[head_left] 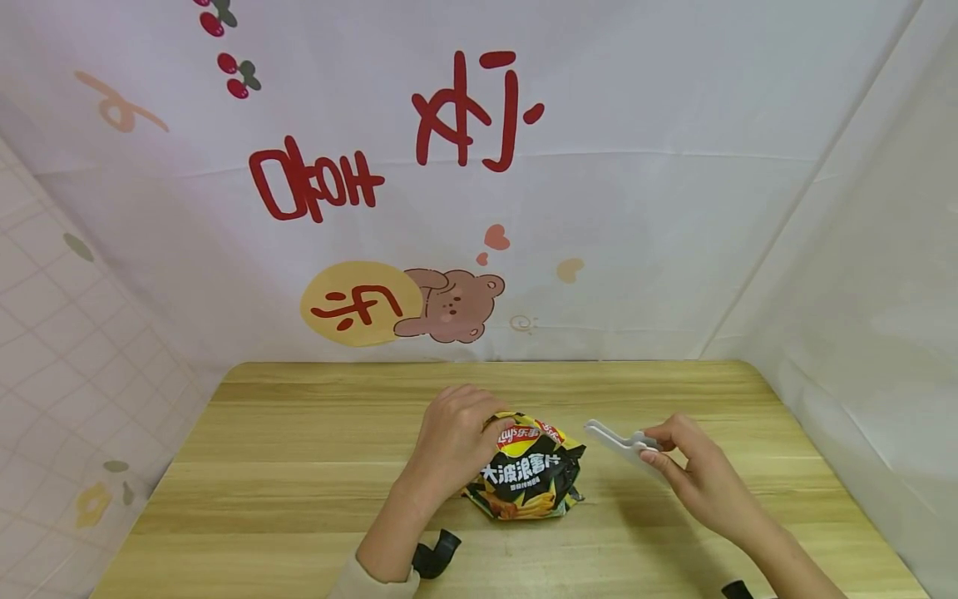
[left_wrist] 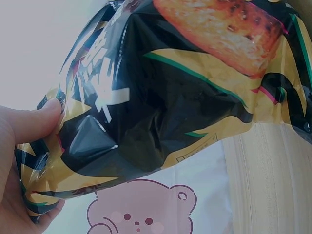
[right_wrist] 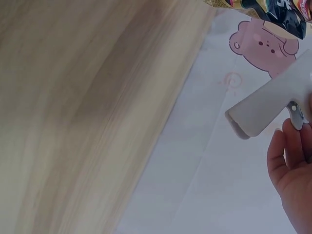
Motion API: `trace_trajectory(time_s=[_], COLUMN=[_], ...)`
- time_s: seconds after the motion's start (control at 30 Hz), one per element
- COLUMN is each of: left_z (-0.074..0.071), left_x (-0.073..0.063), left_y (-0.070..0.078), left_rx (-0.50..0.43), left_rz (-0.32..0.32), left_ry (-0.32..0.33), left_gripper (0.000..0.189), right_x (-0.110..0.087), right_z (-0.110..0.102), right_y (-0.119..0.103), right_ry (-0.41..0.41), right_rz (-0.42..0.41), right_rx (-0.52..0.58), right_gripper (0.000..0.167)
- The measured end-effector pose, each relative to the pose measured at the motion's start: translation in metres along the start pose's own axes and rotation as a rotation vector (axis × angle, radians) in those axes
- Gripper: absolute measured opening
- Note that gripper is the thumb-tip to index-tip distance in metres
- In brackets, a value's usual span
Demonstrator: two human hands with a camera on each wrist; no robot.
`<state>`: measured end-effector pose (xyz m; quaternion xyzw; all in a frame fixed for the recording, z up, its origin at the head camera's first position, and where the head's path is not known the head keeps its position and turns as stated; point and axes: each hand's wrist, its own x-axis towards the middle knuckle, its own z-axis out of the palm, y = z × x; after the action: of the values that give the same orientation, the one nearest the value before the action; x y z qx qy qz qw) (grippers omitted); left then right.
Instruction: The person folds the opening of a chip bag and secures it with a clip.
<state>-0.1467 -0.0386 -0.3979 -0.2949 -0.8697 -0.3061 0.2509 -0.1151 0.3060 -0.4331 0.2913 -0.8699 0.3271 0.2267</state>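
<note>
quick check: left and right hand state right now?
Left hand: grips the top of the chip bag standing on the wooden table.
Right hand: pinches a white bag clip, held clear of the bag.

light wood-grain table point(head_left: 299, 466), rounded far corners, its far edge against a printed white backdrop. one item sits directly on it: a black-and-yellow chip bag point(head_left: 533, 478), standing near the middle of the table and toward the near edge, bottom seam on the wood.

Black-and-yellow chip bag point(head_left: 530, 467) crumpled upright on table, white clip point(head_left: 618, 439) raised beside it
</note>
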Motion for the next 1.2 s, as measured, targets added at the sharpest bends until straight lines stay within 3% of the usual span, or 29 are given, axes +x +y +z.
trace_trajectory(time_s=[0.57,0.8,1.2], left_z=[0.000,0.000,0.000], left_x=[-0.001,-0.001,-0.001], left_y=[-0.001,-0.001,0.001], left_rx=[-0.003,-0.012,-0.010], left_rz=[0.017,0.019,0.016], left_ry=[0.008,0.008,0.002], left_gripper=[0.011,0.010,0.011], right_x=[-0.002,0.002,0.008], right_z=[0.009,0.014,0.021], right_y=[0.005,0.006,-0.002], right_ry=[-0.007,-0.008,-0.008], right_rz=[-0.102,-0.160,-0.159], right_rx=[0.047,0.065,0.078], right_gripper=[0.034,0.016,0.022])
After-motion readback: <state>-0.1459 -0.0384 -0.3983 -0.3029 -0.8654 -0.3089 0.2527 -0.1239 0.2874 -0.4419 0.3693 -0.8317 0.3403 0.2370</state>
